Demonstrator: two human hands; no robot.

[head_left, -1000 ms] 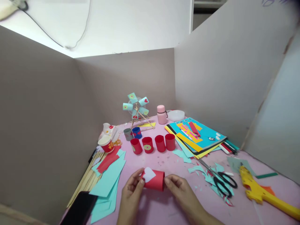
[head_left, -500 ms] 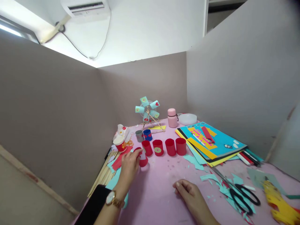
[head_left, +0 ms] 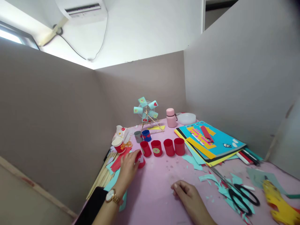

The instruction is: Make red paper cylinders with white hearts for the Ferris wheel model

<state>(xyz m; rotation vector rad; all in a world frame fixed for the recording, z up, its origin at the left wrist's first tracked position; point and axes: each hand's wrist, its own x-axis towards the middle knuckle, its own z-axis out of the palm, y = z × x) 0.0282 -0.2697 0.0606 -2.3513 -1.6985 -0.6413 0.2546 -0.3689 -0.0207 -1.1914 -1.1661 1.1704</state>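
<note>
My left hand (head_left: 128,165), with a gold watch on its wrist, is closed around the left side of a red paper cup-like cylinder (head_left: 141,162). That cylinder stands on the pink table and bears a pale lilac patch; the fingers hide part of it. Behind it runs a row of red paper cylinders: one (head_left: 145,149), one with a green flower (head_left: 157,148), and two more (head_left: 169,147) to the right. My right hand (head_left: 187,197) rests on the table with fingers curled in, and no object shows in it.
A paper Ferris wheel (head_left: 146,111), a grey cylinder (head_left: 138,137), a blue cylinder (head_left: 146,135) and a pink flask (head_left: 171,118) stand behind. Scissors (head_left: 234,189), paper scraps and a yellow glue gun (head_left: 276,200) lie right. Sticks (head_left: 103,175) and a phone (head_left: 93,207) lie left.
My left hand has shifted from the red cylinder's top rim to lower around its left side. The cylinder's lilac patch now faces further right. The right hand stays on the table.
</note>
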